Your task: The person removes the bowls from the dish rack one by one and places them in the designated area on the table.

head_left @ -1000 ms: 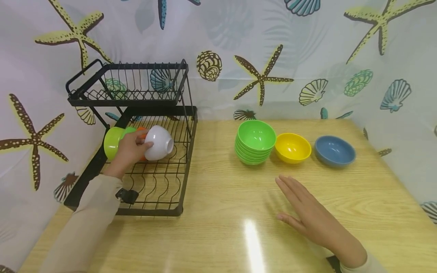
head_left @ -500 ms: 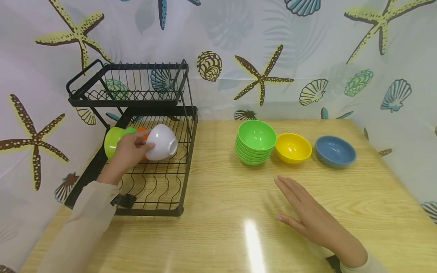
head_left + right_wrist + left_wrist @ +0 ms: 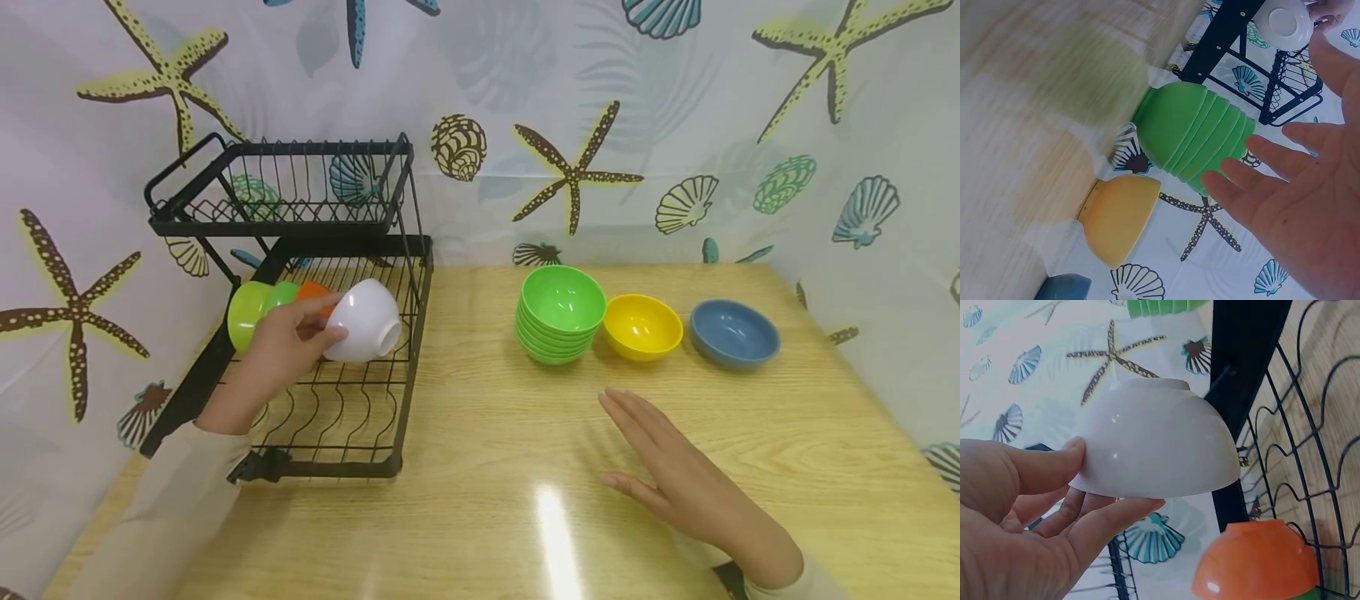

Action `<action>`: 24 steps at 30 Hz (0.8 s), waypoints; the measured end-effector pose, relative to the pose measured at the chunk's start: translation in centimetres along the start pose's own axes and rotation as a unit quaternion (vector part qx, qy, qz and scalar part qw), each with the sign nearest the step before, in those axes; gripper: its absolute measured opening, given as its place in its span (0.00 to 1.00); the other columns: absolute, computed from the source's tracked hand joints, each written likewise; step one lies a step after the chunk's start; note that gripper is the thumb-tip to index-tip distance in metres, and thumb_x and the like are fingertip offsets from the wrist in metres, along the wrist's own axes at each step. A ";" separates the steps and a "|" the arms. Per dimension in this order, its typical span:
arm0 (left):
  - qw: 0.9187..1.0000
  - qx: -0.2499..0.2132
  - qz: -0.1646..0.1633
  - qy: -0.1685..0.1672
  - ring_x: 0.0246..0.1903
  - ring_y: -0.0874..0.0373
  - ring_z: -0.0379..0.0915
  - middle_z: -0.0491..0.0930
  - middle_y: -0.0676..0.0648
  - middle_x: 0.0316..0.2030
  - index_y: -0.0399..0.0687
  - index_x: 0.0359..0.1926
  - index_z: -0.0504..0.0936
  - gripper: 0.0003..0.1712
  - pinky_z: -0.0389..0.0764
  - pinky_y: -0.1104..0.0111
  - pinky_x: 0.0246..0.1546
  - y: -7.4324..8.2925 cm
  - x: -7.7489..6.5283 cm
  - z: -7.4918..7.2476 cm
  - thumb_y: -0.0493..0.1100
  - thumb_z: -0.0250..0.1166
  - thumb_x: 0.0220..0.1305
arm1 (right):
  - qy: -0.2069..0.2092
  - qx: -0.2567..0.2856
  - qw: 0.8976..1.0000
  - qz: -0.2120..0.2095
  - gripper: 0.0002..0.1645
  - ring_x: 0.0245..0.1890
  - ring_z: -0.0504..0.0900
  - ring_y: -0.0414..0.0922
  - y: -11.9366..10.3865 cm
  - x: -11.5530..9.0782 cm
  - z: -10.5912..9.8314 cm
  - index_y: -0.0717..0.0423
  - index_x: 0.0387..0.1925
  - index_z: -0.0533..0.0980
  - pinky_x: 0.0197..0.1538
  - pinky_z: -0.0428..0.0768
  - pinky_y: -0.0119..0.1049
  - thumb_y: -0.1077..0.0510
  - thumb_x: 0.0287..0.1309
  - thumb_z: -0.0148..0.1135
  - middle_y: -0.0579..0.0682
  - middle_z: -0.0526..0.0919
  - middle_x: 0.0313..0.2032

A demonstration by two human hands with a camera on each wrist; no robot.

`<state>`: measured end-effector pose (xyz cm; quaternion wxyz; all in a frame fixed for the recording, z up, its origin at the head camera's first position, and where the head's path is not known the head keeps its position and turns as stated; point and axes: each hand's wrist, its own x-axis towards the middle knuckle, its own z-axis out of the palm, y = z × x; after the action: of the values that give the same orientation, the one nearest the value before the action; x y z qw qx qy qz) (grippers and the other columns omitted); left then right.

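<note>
My left hand (image 3: 283,343) pinches a white bowl (image 3: 365,322) by its rim, thumb on one side and fingers on the other. The bowl is tilted on its side above the lower tier of the black dish rack (image 3: 401,400). In the left wrist view the white bowl (image 3: 1157,440) is apart from the orange bowl (image 3: 1254,559) below it. Behind the hand, a yellow-green bowl (image 3: 246,315), a green bowl (image 3: 281,293) and the orange bowl stand in a row in the rack, partly hidden. My right hand (image 3: 675,479) is over the table with straight fingers, holding nothing.
On the table (image 3: 480,467) stands a stack of several green bowls (image 3: 562,312), with a yellow bowl (image 3: 642,327) and a blue bowl (image 3: 735,333) to its right. The rack's upper tier (image 3: 281,225) overhangs its back part. A patterned curtain (image 3: 495,75) hangs behind.
The left hand has drawn the white bowl to the right and toward the person, away from the orange bowl, more of which now shows. The right hand has stayed nearly still.
</note>
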<state>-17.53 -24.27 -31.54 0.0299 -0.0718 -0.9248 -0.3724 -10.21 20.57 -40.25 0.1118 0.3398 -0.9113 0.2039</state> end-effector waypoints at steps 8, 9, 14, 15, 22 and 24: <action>1.000 0.015 0.021 -0.010 0.43 0.40 0.79 0.79 0.33 0.44 0.39 0.64 0.71 0.28 0.83 0.52 0.45 1.9 -1.6 0.4 0.38 0.64 0.63 | 0.003 -0.005 1.000 -0.011 0.53 0.69 0.59 0.55 -0.3 0.4 0.0 0.53 0.74 0.50 0.71 0.40 0.22 0.48 0.55 0.68 0.56 0.56 0.71; 1.000 0.017 0.024 -0.011 0.43 0.40 0.79 0.80 0.34 0.44 0.39 0.64 0.72 0.29 0.83 0.52 0.45 2.1 -1.8 0.5 0.38 0.65 0.62 | 0.003 -0.006 1.000 -0.012 0.53 0.69 0.59 0.55 -0.3 0.4 0.0 0.53 0.74 0.49 0.71 0.40 0.22 0.48 0.55 0.68 0.56 0.56 0.71; 0.999 0.020 0.039 -0.003 0.37 0.46 0.79 0.81 0.37 0.39 0.40 0.61 0.75 0.26 0.85 0.57 0.40 3.1 -2.7 1.0 0.37 0.66 0.60 | 0.002 -0.008 1.000 -0.019 0.53 0.69 0.59 0.56 -0.6 0.7 -0.1 0.55 0.74 0.50 0.72 0.41 0.24 0.48 0.55 0.68 0.56 0.55 0.72; 0.999 0.018 0.044 -0.002 0.36 0.47 0.80 0.82 0.38 0.38 0.40 0.60 0.76 0.26 0.85 0.58 0.39 3.3 -2.8 1.2 0.37 0.67 0.60 | 0.001 -0.007 1.000 -0.019 0.53 0.69 0.59 0.55 -0.6 0.7 -0.1 0.55 0.74 0.50 0.72 0.41 0.24 0.48 0.55 0.68 0.56 0.55 0.72; 0.996 0.010 0.092 -0.002 0.35 0.50 0.80 0.83 0.42 0.33 0.38 0.54 0.80 0.23 0.86 0.61 0.37 4.3 -3.8 2.5 0.33 0.69 0.56 | -0.008 -0.004 1.000 -0.016 0.53 0.69 0.58 0.54 -0.9 1.1 -0.1 0.54 0.74 0.49 0.72 0.42 0.24 0.47 0.56 0.68 0.54 0.54 0.72; 0.994 0.008 0.107 -0.002 0.34 0.52 0.79 0.83 0.43 0.33 0.38 0.54 0.81 0.23 0.85 0.61 0.38 4.6 -4.1 2.8 0.32 0.70 0.55 | -0.010 -0.003 1.000 -0.018 0.53 0.70 0.58 0.53 -0.9 1.1 -0.1 0.54 0.74 0.49 0.72 0.42 0.25 0.47 0.56 0.67 0.54 0.54 0.72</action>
<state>-12.79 -19.46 -30.86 0.0683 -0.1704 -0.9150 -0.3593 -10.42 19.32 -39.51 0.1074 0.3577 -0.9067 0.1958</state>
